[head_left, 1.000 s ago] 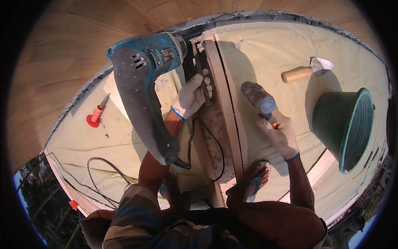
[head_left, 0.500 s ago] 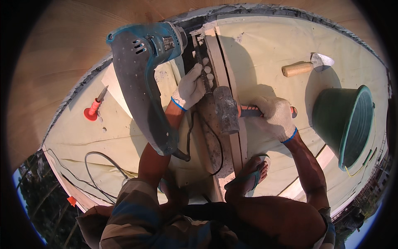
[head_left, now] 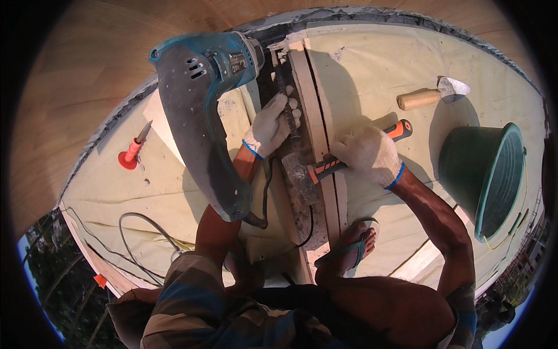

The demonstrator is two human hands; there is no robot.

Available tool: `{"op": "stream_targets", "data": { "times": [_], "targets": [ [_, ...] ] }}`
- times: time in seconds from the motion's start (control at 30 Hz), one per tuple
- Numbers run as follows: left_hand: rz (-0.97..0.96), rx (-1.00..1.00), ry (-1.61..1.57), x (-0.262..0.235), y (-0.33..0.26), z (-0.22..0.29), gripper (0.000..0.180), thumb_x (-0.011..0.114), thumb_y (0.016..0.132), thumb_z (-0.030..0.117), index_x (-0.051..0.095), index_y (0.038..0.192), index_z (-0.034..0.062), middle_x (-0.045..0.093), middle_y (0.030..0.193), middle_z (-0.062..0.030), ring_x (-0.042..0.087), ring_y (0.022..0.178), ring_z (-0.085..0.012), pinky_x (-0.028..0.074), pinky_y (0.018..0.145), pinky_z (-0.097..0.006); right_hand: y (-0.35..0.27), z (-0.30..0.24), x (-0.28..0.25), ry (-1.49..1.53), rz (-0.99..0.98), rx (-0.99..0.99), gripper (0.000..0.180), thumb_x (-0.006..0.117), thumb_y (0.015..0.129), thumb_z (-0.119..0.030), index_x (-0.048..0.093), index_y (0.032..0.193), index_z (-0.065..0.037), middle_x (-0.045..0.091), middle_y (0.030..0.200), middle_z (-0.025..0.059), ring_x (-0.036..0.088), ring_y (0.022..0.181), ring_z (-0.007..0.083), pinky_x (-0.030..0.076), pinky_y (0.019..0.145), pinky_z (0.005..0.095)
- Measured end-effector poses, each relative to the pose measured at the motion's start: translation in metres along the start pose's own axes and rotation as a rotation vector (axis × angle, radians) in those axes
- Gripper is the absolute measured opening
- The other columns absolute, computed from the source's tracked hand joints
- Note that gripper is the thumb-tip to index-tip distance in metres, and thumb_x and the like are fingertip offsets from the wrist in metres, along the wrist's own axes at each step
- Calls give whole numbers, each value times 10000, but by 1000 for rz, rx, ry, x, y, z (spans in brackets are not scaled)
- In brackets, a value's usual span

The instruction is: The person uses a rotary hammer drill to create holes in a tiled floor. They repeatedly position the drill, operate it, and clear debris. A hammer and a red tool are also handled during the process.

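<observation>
My left hand (head_left: 268,127), in a white glove, is closed around a dark metal bar (head_left: 282,81) that lies along the left side of two upright wooden planks (head_left: 314,104). My gloved right hand (head_left: 367,156) grips a hammer by its orange and black handle (head_left: 400,130). The grey hammer head (head_left: 299,175) is low, just below my left hand and against the planks. A big teal power drill (head_left: 200,110) lies to the left of my left forearm.
A red-guarded chisel (head_left: 132,155) lies far left on the pale sheet. A wood-handled trowel (head_left: 431,96) and a green bucket (head_left: 487,177) are on the right. A black cable (head_left: 145,232) loops at lower left. My sandalled foot (head_left: 349,251) rests by the planks.
The hammer has swung down and to the left, from raised on the right of the planks to low beside my left hand. My left hand has stayed on the bar.
</observation>
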State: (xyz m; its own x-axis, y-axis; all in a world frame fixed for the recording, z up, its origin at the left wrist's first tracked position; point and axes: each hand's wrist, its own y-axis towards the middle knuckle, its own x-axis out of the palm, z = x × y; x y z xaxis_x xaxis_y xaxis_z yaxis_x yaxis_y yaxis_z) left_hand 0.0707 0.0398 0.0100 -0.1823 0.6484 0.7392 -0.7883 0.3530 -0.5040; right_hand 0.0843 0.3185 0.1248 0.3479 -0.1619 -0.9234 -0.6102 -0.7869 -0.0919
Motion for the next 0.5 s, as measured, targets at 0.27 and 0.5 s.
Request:
{"op": "stream_targets", "data": {
  "times": [0.27, 0.5],
  "targets": [
    [-15, 2, -37, 5, -1, 3, 445, 580, 1185, 352, 500, 1561, 127, 556, 1094, 10, 572, 955, -138, 534, 829, -307, 1, -2, 4, -16, 21, 8, 190, 837, 839, -283, 714, 899, -151, 701, 788, 76, 740, 781, 328, 598, 692, 470],
    [-78, 32, -55, 3, 5, 4, 458, 569, 1191, 355, 484, 1568, 109, 578, 1128, 2, 591, 973, -138, 549, 832, -308, 7, -14, -28, 11, -68, -178, 179, 832, 849, -318, 761, 928, -174, 697, 752, 50, 748, 772, 332, 585, 672, 479]
  ]
}}
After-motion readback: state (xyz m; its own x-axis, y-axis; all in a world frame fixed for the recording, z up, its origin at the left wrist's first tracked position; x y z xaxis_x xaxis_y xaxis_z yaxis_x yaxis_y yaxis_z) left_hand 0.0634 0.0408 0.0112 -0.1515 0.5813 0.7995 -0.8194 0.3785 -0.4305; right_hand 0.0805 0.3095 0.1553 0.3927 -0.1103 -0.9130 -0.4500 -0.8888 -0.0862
